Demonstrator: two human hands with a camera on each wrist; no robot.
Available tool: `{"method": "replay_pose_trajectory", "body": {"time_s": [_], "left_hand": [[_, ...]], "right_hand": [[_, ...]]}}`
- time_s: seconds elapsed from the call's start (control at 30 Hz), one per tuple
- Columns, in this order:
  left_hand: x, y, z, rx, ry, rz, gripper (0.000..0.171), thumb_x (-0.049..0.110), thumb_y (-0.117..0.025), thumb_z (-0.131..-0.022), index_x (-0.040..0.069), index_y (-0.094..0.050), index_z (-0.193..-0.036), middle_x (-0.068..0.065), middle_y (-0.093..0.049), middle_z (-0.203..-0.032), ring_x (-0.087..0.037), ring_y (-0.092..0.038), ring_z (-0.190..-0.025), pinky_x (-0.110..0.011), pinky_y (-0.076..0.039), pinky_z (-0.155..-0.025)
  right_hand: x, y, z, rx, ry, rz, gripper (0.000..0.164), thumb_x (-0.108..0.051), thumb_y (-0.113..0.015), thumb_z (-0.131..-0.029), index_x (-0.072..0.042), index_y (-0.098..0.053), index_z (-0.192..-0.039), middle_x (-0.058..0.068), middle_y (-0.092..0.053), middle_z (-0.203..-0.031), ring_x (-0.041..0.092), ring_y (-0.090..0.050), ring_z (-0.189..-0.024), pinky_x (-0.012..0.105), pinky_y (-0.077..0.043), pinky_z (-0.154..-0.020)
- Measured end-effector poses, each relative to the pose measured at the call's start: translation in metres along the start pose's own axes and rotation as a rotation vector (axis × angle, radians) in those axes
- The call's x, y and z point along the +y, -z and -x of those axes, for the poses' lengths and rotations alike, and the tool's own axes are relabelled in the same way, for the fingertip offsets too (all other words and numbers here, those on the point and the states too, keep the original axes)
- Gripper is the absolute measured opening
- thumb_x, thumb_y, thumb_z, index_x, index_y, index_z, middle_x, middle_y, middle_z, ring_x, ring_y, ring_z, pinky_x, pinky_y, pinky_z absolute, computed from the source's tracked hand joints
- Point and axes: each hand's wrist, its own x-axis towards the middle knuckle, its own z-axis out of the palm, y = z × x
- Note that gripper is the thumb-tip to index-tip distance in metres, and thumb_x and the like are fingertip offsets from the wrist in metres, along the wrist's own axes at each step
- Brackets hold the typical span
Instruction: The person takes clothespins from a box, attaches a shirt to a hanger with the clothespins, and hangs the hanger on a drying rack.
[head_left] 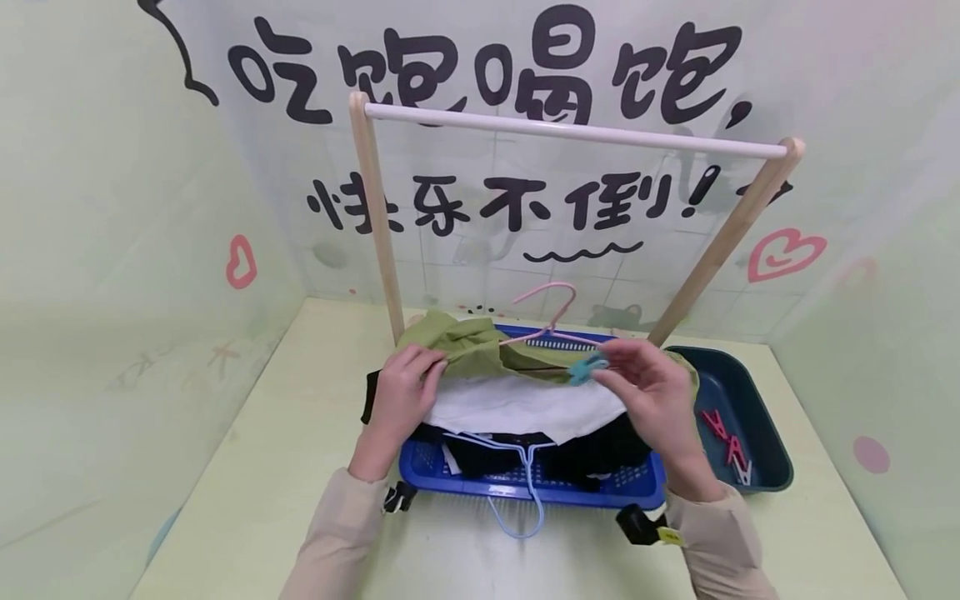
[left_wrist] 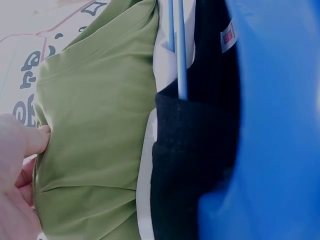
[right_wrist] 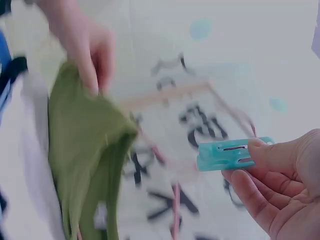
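Observation:
My left hand [head_left: 403, 390] pinches the edge of a green garment [left_wrist: 95, 125] between thumb and fingers. A pink hanger [head_left: 551, 321] stands at that garment, its hook pointing up and its lower part hidden in the cloth. Between thumb and fingertips my right hand [head_left: 663, 396] holds a teal clothespin [right_wrist: 220, 156], close to the garment's upper edge in the head view but apart from it in the right wrist view. Below the green cloth lies a white garment [head_left: 517, 404], then black clothing [head_left: 600, 450] with a light blue hanger [head_left: 528, 471] whose hook points toward me.
Under the clothes is a blue basket [head_left: 585, 498]. A dark green bin [head_left: 750, 387] on the right contains red clothespins [head_left: 715, 423] and a white clothespin [head_left: 742, 472]. Behind rises a wooden rack [head_left: 378, 225] with a white rail [head_left: 570, 131]; a printed backdrop surrounds the table [head_left: 247, 492].

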Motion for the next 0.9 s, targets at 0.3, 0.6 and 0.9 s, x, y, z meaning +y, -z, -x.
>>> {"method": "replay_pose_trajectory", "body": {"time_s": [0.3,0.6,0.9], "left_hand": [[0.001,0.004,-0.002,0.008,0.0,0.004,0.012,-0.006,-0.074,-0.072,-0.005,-0.069,-0.082,-0.012,-0.06,-0.073,-0.026,-0.056,-0.063,-0.039,-0.046,-0.059],[0.002,0.004,-0.005,-0.011,0.002,0.027,0.011,-0.005,-0.074,-0.073,-0.003,-0.07,-0.083,-0.011,-0.061,-0.075,-0.024,-0.056,-0.064,-0.04,-0.046,-0.061],[0.003,0.007,-0.005,-0.024,-0.002,0.029,0.01,-0.006,-0.073,-0.075,-0.003,-0.07,-0.084,-0.011,-0.062,-0.075,-0.023,-0.056,-0.066,-0.039,-0.047,-0.062]], "right_hand": [[-0.001,-0.07,-0.023,-0.119,0.064,-0.073,0.02,0.014,-0.068,-0.076,0.007,-0.063,-0.094,0.018,-0.068,-0.085,0.017,-0.067,-0.074,0.024,-0.055,-0.062],[0.017,-0.104,-0.043,-0.163,0.161,0.053,0.017,0.008,-0.072,-0.075,0.004,-0.066,-0.09,0.014,-0.069,-0.083,0.022,-0.067,-0.07,0.026,-0.055,-0.062],[0.02,-0.11,-0.044,-0.234,0.173,0.13,0.018,0.008,-0.072,-0.075,0.003,-0.065,-0.091,0.013,-0.069,-0.083,0.022,-0.066,-0.071,0.024,-0.054,-0.062]]}}
